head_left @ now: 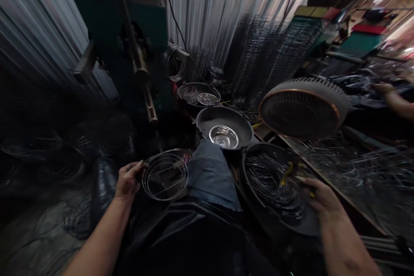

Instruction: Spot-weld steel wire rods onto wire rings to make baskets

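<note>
My left hand (130, 177) pinches the left edge of a round wire frame (164, 174), made of thin rings with cross wires. At the right, my right hand (315, 192) is closed around a yellow-handled tool (287, 174), blurred by motion; its exact kind is hard to make out. That hand is over the right side of a dark basin (246, 168) with many bent wires (274, 181) in it. A grey cloth (210, 174) lies over my leg, just right of the wire frame.
A steel bowl (224, 137) sits in a second basin (203, 116). Behind it, another basin (181, 90) holds wire parts. A machine (142, 64) stands ahead at left, a round fan (300, 110) at right. Another person's arm (396, 101) shows at far right.
</note>
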A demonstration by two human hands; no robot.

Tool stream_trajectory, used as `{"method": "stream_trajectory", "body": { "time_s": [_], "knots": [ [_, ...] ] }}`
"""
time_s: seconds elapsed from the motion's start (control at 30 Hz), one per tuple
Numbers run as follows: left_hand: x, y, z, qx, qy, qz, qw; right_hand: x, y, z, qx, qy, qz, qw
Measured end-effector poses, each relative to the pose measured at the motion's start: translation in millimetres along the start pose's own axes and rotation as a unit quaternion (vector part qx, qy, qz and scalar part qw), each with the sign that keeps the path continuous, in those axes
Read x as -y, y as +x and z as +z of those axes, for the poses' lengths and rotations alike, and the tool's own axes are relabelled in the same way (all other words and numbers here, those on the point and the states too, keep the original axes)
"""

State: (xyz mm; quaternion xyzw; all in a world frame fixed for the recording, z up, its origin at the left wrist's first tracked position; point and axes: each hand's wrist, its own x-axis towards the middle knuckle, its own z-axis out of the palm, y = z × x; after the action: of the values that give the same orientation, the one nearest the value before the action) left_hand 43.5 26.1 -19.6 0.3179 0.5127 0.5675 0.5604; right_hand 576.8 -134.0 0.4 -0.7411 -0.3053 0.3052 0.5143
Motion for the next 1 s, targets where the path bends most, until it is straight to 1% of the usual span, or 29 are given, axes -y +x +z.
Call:
{"method": "stream_trajectory", "body": {
  "time_s": [0.03,0.07,0.13,0.17,0.23,0.27,0.3,0.37,0.4,0.47,0.53,0.6,0.7,0.87,0.93,1.0],
  "knots": [
    [1.1,-0.6,-1.0,-0.002,0.0,-0.003,1.0,15.6,-5.0,23.9,0.035,0.044,0.034,0.998],
    [2.0,-1.3,-1.8,-0.005,0.0,-0.006,1.0,29.4,-11.5,49.3,0.08,0.075,0.053,0.992],
    [2.9,-2.0,-2.7,-0.009,-0.002,-0.009,1.0,50.7,-28.3,101.2,0.166,0.136,0.062,0.975],
    [2.9,-1.9,-2.9,-0.013,-0.004,-0.009,1.0,58.2,-37.7,126.4,0.223,0.157,0.066,0.96],
    [2.2,-1.3,-2.9,-0.021,-0.009,-0.007,1.0,68.1,-56.2,172.3,0.348,0.175,0.092,0.916],
    [1.6,-0.9,-2.9,-0.025,-0.012,-0.007,1.0,71.2,-64.5,192.1,0.419,0.163,0.11,0.886],
    [1.0,-0.4,-3.1,-0.03,-0.014,-0.007,0.999,73.3,-71.8,209.7,0.471,0.161,0.123,0.858],
    [0.3,0.5,-4.3,-0.039,-0.02,-0.008,0.999,75.5,-82.2,238.0,0.543,0.16,0.149,0.811],
    [0.3,1.0,-5.4,-0.043,-0.022,-0.008,0.999,75.8,-85.4,249.0,0.562,0.164,0.159,0.795],
    [1.2,3.0,-8.4,-0.051,-0.028,-0.011,0.998,75.7,-88.5,265.7,0.581,0.167,0.171,0.778],
    [3.3,6.5,-12.6,-0.056,-0.036,-0.015,0.998,75.6,-88.7,277.0,0.589,0.166,0.173,0.772],
    [5.8,11.6,-17.7,-0.06,-0.044,-0.019,0.997,76.5,-87.9,284.7,0.59,0.16,0.17,0.773],
    [8.9,20.6,-25.6,-0.06,-0.056,-0.022,0.996,79.4,-87.4,292.4,0.593,0.125,0.158,0.779],
    [13.7,31.7,-33.9,-0.042,-0.075,-0.023,0.996,79.9,-87.5,300.7,0.608,0.031,0.099,0.787],
    [16.6,33.4,-35.1,-0.044,-0.079,-0.024,0.996,77.9,-87.5,303.0,0.606,0.022,0.082,0.791],
    [19.1,34.3,-35.0,-0.054,-0.077,-0.031,0.995,76.7,-87.2,303.8,0.603,0.027,0.083,0.793]
  ]
}}
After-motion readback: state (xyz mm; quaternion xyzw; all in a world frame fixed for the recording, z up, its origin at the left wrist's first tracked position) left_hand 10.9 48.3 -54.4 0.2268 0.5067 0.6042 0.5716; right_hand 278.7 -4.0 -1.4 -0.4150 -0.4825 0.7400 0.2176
